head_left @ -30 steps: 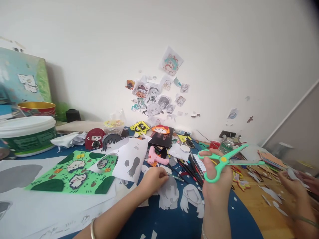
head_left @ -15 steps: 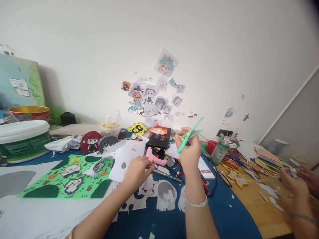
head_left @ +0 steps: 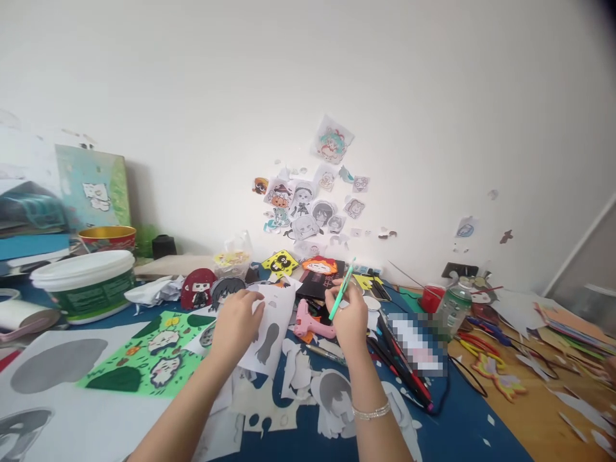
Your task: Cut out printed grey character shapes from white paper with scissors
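Note:
My right hand (head_left: 349, 314) is closed round mint-green scissors (head_left: 343, 289), which show nearly edge-on above its knuckles. It hovers over the cluttered blue tabletop, just right of a pink glue gun (head_left: 312, 322). My left hand (head_left: 239, 324) has its fingers apart, resting at a white sheet (head_left: 282, 314) printed with grey shapes; the palm side is hidden, and no grip on the paper shows. Beside that hand lies a bright green picture (head_left: 185, 340) with cartoon cut-outs. Close by are a grey-haired paper figure (head_left: 228, 289) and a red-haired one (head_left: 197, 290).
A white-lidded tub (head_left: 91, 289) stands at left, with a red tin (head_left: 106, 237) behind. Pens (head_left: 402, 359) and paper offcuts (head_left: 332, 401) crowd the middle. On the right are a glass jar (head_left: 453, 308), a red cup (head_left: 432, 297) and stacked coloured paper (head_left: 577, 333).
The view has swung left. My left hand has moved from beside the glue gun onto the white sheet. The scissors have turned in my right hand. Another person's hands have nearly left view at right.

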{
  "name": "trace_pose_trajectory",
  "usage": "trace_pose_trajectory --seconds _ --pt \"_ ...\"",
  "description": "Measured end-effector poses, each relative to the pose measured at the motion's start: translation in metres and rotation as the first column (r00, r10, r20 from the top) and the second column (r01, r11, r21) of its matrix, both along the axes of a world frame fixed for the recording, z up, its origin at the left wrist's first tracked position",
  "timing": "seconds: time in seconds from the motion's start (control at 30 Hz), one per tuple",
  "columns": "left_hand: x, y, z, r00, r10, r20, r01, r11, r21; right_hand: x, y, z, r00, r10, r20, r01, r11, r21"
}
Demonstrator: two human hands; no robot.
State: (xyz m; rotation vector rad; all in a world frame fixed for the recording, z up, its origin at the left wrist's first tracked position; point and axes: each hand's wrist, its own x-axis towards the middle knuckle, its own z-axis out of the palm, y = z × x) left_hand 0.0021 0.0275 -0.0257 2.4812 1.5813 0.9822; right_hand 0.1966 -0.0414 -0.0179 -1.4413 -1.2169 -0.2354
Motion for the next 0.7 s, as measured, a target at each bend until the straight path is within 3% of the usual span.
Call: trace_pose_trajectory --seconds 0.1,0.23,0.33,0.43,0.57,0.7 --pt "-0.01 0.003 -0.001 0.985 0.142 -0.094 -0.156 0.975 -0.156 -0.001 0.001 -0.002 0.995 0.037 -0.096 -0.044 0.996 -0.078" --pt "-0.011 0.004 -0.008 0.971 0.154 -0.181 -0.209 0.914 -0.347 -0.003 0.006 -0.009 0.991 0.033 -0.126 -0.067 0.959 -0.275" --pt "-0.011 0.011 -0.013 0.99 0.13 -0.056 -0.141 0.89 -0.435 -0.008 0.01 -0.012 0.998 0.019 -0.067 -0.042 0.934 -0.355" --pt "-0.012 0.018 -0.013 0.971 0.121 0.208 0.0 0.865 -0.501 -0.013 0.011 -0.012 0.999 0.015 -0.039 -0.029 0.921 -0.387" --pt "-0.007 0.014 -0.005 0.764 0.221 0.606 0.238 0.776 -0.583 -0.017 0.011 -0.011 1.0 0.012 -0.019 -0.019 0.915 -0.403" --pt "0.004 0.002 0.0 0.55 0.308 0.777 0.428 0.695 -0.578 -0.018 0.013 -0.014 1.0 -0.001 -0.016 -0.005 0.914 -0.405"
